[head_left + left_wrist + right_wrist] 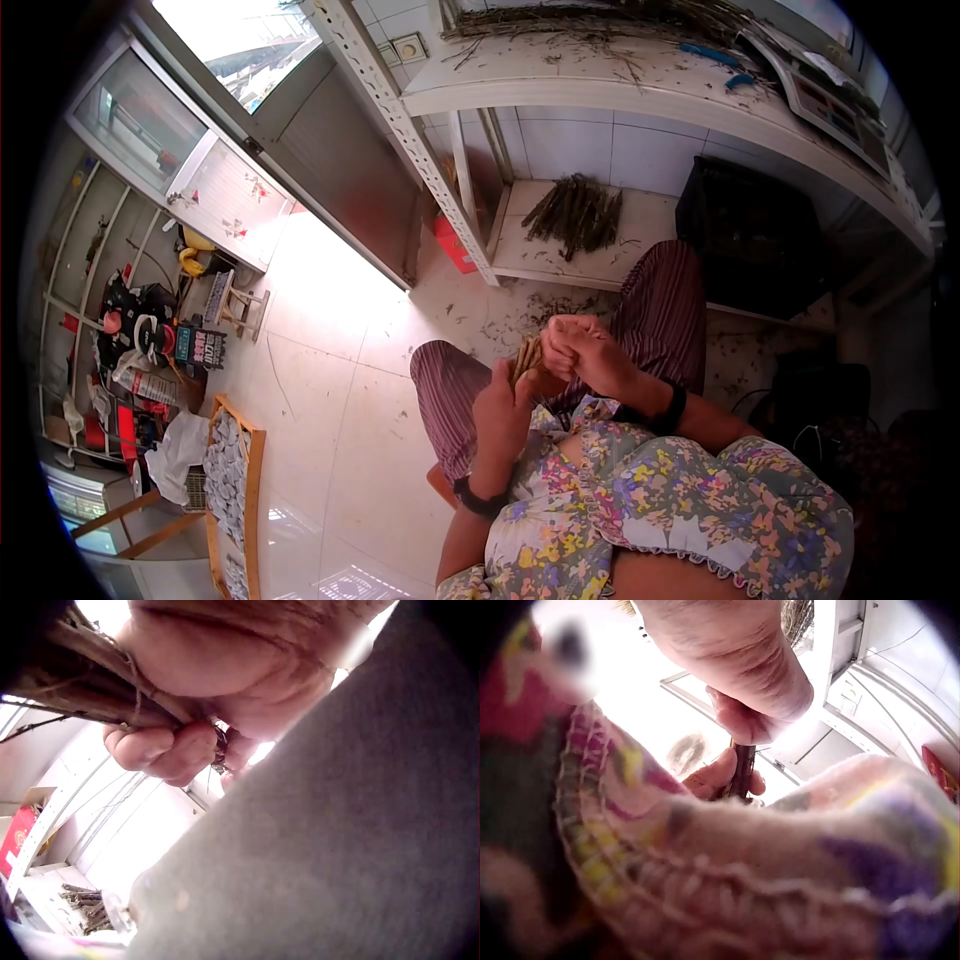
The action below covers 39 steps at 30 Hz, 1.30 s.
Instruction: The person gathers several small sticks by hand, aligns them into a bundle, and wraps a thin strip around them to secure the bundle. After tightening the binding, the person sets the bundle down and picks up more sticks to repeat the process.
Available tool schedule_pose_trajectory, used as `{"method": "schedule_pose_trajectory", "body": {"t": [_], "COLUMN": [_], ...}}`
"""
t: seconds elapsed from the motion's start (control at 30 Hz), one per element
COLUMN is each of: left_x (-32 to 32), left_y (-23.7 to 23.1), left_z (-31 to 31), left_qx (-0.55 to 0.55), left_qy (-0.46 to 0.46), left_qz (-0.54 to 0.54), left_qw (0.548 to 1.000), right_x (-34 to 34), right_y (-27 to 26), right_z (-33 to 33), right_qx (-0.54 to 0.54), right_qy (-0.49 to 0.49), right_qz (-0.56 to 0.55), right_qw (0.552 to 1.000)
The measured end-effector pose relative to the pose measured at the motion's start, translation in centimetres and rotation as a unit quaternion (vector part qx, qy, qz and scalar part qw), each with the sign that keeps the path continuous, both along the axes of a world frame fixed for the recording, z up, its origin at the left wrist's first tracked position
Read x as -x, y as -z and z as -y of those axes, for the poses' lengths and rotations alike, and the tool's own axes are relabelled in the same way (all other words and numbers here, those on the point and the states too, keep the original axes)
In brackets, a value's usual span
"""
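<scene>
Standing ahead, a white metal-framed shelf (pixel 600 97) carries a heap of dark-brown twigs (pixel 577 215) low down. The left hand (pixel 498 405) clamps its fingers round a short brown stick bundle (pixel 526 358); the right hand (pixel 592 357) curls beside it, hold unclear.

A tiled floor (pixel 310 400) is stretching between a white shelf (pixel 600 97) and a heap of clutter.
A black crate (pixel 755 230) is sitting on the shelf's lower level, with a tiled wall (pixel 565 145) showing behind; a switch (pixel 408 47) is sitting on the wall, near the shelf's post (pixel 385 100). A red box (pixel 455 243) is standing between that post and a grey door (pixel 340 160), while bright light is spilling across the floor. Opposite, a stool (pixel 220 298) is standing near a yellow item (pixel 192 262), a lettered dark box (pixel 198 345) and a white canister (pixel 152 387). A white bag (pixel 180 450) is slumping beside a wooden frame (pixel 257 500), which is surrounding a grey patterned surface (pixel 228 475).
</scene>
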<state>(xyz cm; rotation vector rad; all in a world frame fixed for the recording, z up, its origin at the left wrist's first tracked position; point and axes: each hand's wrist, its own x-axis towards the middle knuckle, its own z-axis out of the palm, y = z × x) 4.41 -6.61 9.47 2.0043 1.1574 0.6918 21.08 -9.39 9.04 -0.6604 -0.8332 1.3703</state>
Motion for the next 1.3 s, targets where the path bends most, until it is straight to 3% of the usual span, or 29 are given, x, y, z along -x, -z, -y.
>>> {"method": "schedule_pose_trajectory", "body": {"t": [0.23, 0.33, 0.43, 0.67, 1.03, 1.13, 1.3], "left_x": [-0.2, -0.2, -0.2, -0.3, 0.3, 0.4, 0.2], "left_y": [0.4, 0.0, -0.2, -0.6, 0.8, 1.2, -0.9], "left_z": [0.1, 0.1, 0.2, 0.3, 0.1, 0.2, 0.8], "left_qx": [-0.06, -0.057, -0.063, -0.067, -0.139, -0.165, -0.18], "left_qy": [-0.042, -0.052, -0.06, -0.075, 0.034, 0.058, 0.146], "left_qz": [-0.067, -0.079, -0.084, -0.12, -0.179, -0.167, -0.149], "left_qw": [0.995, 0.994, 0.993, 0.988, 0.973, 0.97, 0.961], "right_x": [1.1, 1.1, 1.3, 1.6, 1.2, 1.1, 0.0], "right_y": [-1.1, -0.8, -1.2, -1.7, -2.3, -2.5, -2.3], "right_z": [1.2, 1.2, 1.4, 1.5, 0.8, 0.8, 0.9], "right_qx": [-0.012, 0.007, -0.031, -0.094, -0.268, -0.28, -0.187], "right_qy": [0.025, 0.033, 0.073, 0.095, 0.059, 0.052, 0.015], "right_qz": [0.213, 0.197, 0.286, 0.379, 0.468, 0.472, 0.461], "right_qw": [0.977, 0.98, 0.955, 0.916, 0.84, 0.834, 0.867]}}
